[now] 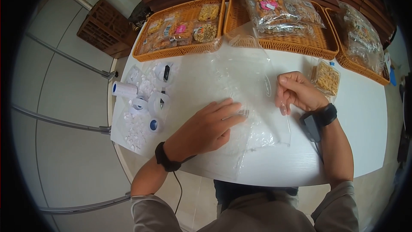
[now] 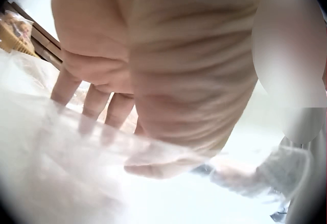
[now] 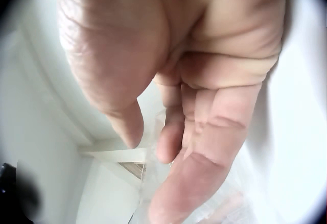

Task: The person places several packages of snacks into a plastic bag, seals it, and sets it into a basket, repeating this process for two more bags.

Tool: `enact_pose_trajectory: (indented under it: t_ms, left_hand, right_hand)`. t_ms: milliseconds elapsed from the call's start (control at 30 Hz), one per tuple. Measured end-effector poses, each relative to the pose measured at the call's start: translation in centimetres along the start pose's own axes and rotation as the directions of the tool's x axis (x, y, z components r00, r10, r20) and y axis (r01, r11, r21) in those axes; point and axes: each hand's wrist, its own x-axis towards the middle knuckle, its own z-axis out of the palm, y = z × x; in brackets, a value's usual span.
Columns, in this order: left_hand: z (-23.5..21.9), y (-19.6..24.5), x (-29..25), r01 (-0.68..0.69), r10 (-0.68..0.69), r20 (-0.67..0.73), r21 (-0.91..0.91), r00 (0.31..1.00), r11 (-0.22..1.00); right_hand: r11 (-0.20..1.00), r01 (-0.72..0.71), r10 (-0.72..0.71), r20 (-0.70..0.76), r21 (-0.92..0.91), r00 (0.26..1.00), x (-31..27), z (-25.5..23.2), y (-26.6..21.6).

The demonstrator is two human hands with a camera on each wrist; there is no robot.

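A large sheet of clear plastic, shaped like a big bag (image 1: 262, 122), spreads over the middle of the white table. My left hand (image 1: 204, 126) rests over its left part with fingers extended. In the left wrist view, clear film (image 2: 76, 162) crosses in front of the fingers on the palm side. Beside the bag's right edge is my right hand (image 1: 302, 92), its fingers loosely bent. The right wrist view shows the thumb (image 3: 130, 127) apart from the index finger (image 3: 189, 183), with film just behind the fingertips. A clear pack of golden snacks (image 1: 327, 78) lies beyond the right wrist.
Along the back stand a left wicker basket (image 1: 141, 56) of small snack packs, a middle basket (image 1: 296, 45) piled with larger bags (image 1: 279, 8), and a right basket (image 1: 365, 71) of packs. Tape rolls (image 1: 159, 103), a white roll (image 1: 124, 89) and paper scraps (image 1: 135, 135) lie left.
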Motion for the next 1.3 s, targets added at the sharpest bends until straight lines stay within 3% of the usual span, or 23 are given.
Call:
enact_pose_trajectory:
  t_ms: [133,233,333,433,533,633,733,833,933,1033,1133,1300]
  left_hand:
    - [-1.4,-1.0,-0.7,-0.055,0.090,0.132,-0.247,0.987,0.968]
    - [-1.7,-0.5,-0.7,-0.035,0.088,0.145,-0.333,0.985,0.942]
    - [-1.9,0.1,-0.1,0.020,0.022,0.150,-0.272,0.988,0.962]
    - [-2.0,0.1,-0.7,-0.009,0.024,0.071,-0.210,0.997,0.978]
    - [-3.4,0.2,-1.7,0.011,0.012,0.121,-0.194,0.993,0.981]
    - [-4.6,0.1,-2.3,0.058,-0.026,0.120,-0.271,0.992,0.961]
    - [-5.3,-0.2,-1.8,0.101,-0.090,0.048,-0.362,0.995,0.926]
    - [-4.8,-1.6,-1.5,0.061,-0.065,0.004,-0.394,0.998,0.917]
    - [-4.6,-2.5,-0.8,0.083,-0.065,0.052,-0.555,0.997,0.828]
    - [-4.2,-3.3,0.1,0.209,-0.096,0.216,-0.595,0.972,0.776]
    - [-3.2,-4.1,0.6,0.276,-0.121,0.281,-0.616,0.952,0.738]
    - [-2.1,-5.3,0.7,0.310,-0.120,0.289,-0.819,0.950,0.484]
  right_hand:
    - [0.997,0.072,-0.071,-0.089,0.009,0.993,0.7,0.8,0.0]
    - [0.998,0.066,-0.066,-0.095,-0.001,0.993,0.7,1.0,-0.2]
    - [0.997,0.058,-0.063,-0.106,-0.052,0.992,0.7,1.1,-0.2]
    - [0.983,0.078,-0.082,-0.018,-0.167,0.996,0.5,0.4,-0.2]
    - [0.991,0.000,0.001,0.007,-0.133,1.000,0.3,0.5,-0.8]
    - [0.999,-0.038,0.037,-0.046,-0.009,0.998,0.5,0.5,-0.9]
    - [1.000,0.002,-0.003,-0.133,-0.011,0.991,0.9,1.2,-0.5]
    - [0.999,0.041,-0.045,-0.184,-0.026,0.982,1.0,1.5,-0.2]
    - [0.998,0.050,-0.054,-0.207,-0.026,0.977,1.0,1.6,-0.1]
    - [0.998,0.064,-0.066,-0.211,-0.014,0.975,1.1,1.6,-0.1]
    - [0.999,0.048,-0.051,-0.217,-0.017,0.975,1.0,1.4,-0.1]
    - [0.998,0.055,-0.055,-0.214,-0.005,0.975,1.1,1.4,-0.1]
